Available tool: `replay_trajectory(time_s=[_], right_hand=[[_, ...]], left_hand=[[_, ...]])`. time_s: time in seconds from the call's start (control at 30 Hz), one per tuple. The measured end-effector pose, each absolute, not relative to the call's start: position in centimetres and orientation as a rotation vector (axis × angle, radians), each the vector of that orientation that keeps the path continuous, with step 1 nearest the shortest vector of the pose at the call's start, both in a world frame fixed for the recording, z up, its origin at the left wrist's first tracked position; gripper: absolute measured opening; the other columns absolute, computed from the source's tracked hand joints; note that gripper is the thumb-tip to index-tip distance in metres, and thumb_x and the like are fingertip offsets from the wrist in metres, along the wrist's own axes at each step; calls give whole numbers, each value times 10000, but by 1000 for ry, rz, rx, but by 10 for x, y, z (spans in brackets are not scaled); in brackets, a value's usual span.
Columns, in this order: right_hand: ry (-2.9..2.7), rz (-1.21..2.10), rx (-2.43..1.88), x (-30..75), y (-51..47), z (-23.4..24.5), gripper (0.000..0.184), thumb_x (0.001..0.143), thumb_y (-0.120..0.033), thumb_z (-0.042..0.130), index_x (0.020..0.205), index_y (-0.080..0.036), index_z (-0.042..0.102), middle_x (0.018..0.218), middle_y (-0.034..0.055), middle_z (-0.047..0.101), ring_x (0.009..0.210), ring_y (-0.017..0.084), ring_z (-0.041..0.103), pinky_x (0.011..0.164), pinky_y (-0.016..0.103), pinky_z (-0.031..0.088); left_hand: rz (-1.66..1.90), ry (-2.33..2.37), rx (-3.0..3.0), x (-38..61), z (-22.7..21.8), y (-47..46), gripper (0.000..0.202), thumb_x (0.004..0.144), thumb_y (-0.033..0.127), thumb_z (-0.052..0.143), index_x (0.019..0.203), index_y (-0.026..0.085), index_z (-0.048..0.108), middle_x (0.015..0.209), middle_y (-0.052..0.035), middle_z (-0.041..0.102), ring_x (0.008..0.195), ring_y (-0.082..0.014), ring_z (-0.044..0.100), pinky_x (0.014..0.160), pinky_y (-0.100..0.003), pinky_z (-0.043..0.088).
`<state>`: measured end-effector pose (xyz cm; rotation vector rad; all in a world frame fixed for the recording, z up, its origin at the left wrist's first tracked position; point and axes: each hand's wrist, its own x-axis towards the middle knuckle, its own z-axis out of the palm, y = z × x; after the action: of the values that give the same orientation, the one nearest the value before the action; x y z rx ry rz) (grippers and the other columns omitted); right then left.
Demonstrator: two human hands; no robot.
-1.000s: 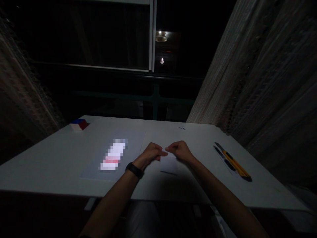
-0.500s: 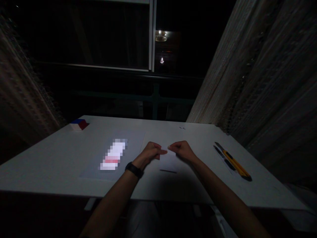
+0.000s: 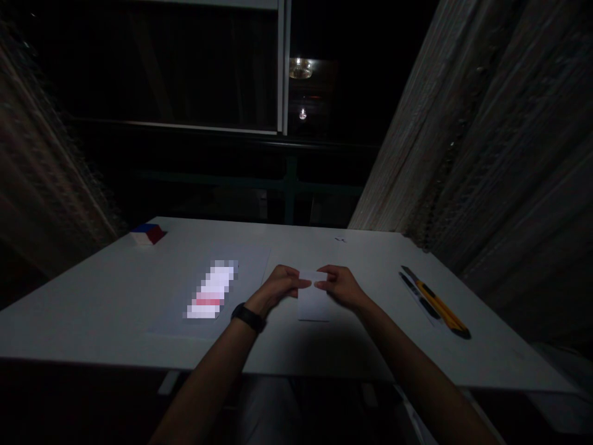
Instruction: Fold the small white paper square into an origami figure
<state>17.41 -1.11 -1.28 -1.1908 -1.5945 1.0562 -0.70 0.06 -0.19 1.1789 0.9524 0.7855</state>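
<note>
Between my two hands is a small white piece of paper (image 3: 314, 304), at the middle of the table near its front edge. My left hand (image 3: 282, 282), with a dark watch (image 3: 249, 317) on the wrist, pinches the paper's upper left side, thumb on top. Opposite it, my right hand (image 3: 340, 285) grips the upper right side with thumb and fingers. The thumb tips lie close together on the paper, a small gap between them. Fingers behind the paper are hidden.
A yellow utility knife (image 3: 442, 309) and a dark pen-like tool (image 3: 420, 295) lie at the right. To the left, a lit, blurred-out screen (image 3: 212, 290) rests on a pale sheet (image 3: 169, 321). A coloured cube (image 3: 147, 233) and small dark scraps (image 3: 340, 239) sit farther back on the white table (image 3: 92, 309).
My right fingers have shifted from a pinch at the paper's top to a hold on its right side. The paper's top edge now shows between my hands.
</note>
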Motion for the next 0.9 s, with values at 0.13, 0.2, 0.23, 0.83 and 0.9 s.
replay_trajectory(time_s=[0.13, 0.2, 0.23, 0.83, 0.9], right_hand=[[-1628, 1011, -1174, 174, -11, -14, 294, 587, -311, 657, 813, -132, 605, 660, 18, 597, 579, 128, 533, 526, 236, 394], [-1637, 994, -1182, 173, -11, -13, 301, 608, -322, 639, 836, -130, 603, 582, -9, 553, 514, 104, 483, 479, 219, 359], [-1641, 980, -1191, 173, -12, -13, 304, 614, -327, 633, 842, -128, 603, 528, -29, 510, 473, 90, 441, 450, 210, 330], [-1329, 1340, -1029, 179, -10, -11, 341, 524, -233, 693, 845, -129, 641, 652, 26, 640, 574, 135, 563, 565, 257, 415], [-1256, 1356, -1035, 180, -9, -12, 245, 515, -188, 675, 754, -133, 670, 654, 31, 649, 596, 140, 572, 597, 264, 424]], left_hand=[[785, 936, 1202, -7, -3, 0, 277, 487, 262, 752, 651, 81, 622, 607, -29, 594, 538, -98, 552, 530, -220, 447], [799, 939, 1202, -7, -3, 0, 266, 488, 256, 753, 631, 77, 618, 590, -28, 590, 522, -95, 546, 521, -221, 444], [801, 940, 1202, -7, -3, 0, 264, 487, 254, 753, 622, 74, 615, 578, -28, 586, 513, -95, 543, 513, -221, 441], [940, 821, 1051, -10, -4, 4, 264, 537, 100, 694, 798, 82, 662, 810, -100, 656, 710, -147, 602, 659, -243, 477], [946, 793, 1031, -10, -3, 4, 227, 551, 88, 670, 779, 79, 667, 909, -120, 648, 798, -163, 601, 719, -239, 472]])
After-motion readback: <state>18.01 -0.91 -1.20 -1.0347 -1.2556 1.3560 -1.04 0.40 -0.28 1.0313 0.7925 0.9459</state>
